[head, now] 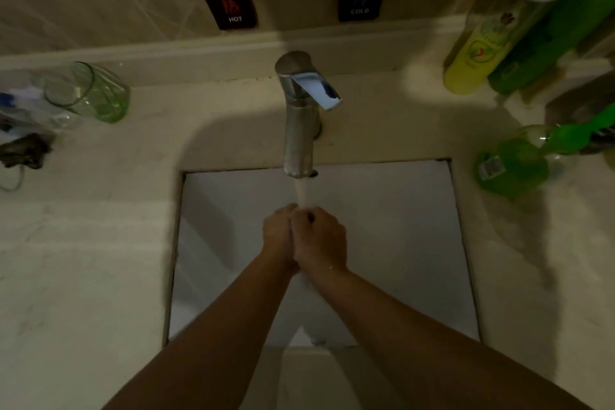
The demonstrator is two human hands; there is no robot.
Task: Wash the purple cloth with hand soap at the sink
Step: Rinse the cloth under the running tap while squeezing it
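Both forearms reach over the sink [459, 243], pressing the left hand [278, 233] and right hand [321, 236] together under the tap [298, 130] stream, apparently rinsing. Fingers curl inward; no purple cloth shows, so I cannot tell what they clasp.

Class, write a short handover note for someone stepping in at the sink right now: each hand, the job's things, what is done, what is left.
Left hand and right hand: pressed together under the running stream from the tap, fingers curled; whether either has a grip on anything cannot be told.
Purple cloth: not visible.
Green bottle, possibly soap, lies on the counter right of the sink.
Done: water on.
Left: find the cloth, soap it, wash, rinse.
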